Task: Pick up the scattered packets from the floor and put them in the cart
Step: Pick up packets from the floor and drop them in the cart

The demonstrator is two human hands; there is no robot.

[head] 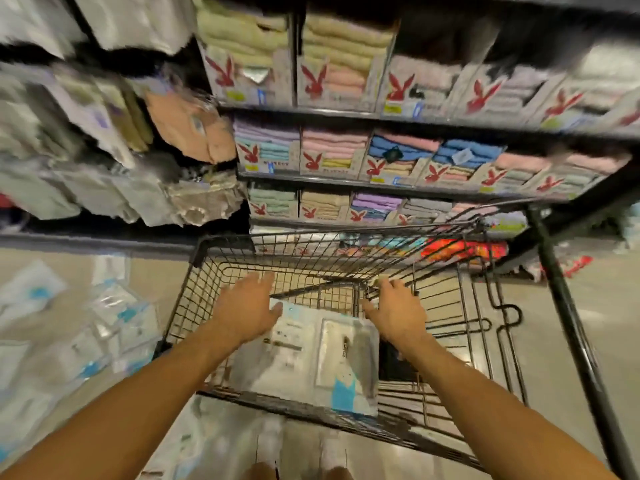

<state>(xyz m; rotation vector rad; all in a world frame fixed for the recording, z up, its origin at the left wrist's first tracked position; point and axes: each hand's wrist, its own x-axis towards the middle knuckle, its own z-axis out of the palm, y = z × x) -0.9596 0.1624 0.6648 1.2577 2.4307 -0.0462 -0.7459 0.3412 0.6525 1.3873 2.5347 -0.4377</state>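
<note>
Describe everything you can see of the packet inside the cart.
The packet is a flat, clear plastic bag with a white printed insert and a blue garment picture at its near corner. It lies tilted inside the black wire cart, between the open left hand and right hand; whether they touch it is unclear.

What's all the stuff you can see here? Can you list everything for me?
cart: one, black wire, centre
packet in the cart: one, clear with white and blue, near end
packets on the floor: several, clear with blue, left of the cart
shelves: several levels, dark, behind the cart
towel boxes: many, white with red rabbit, on the shelves
bagged goods: many, pale, upper left
left hand: one, fingers spread, above the packet
right hand: one, fingers spread, above the cart
</note>
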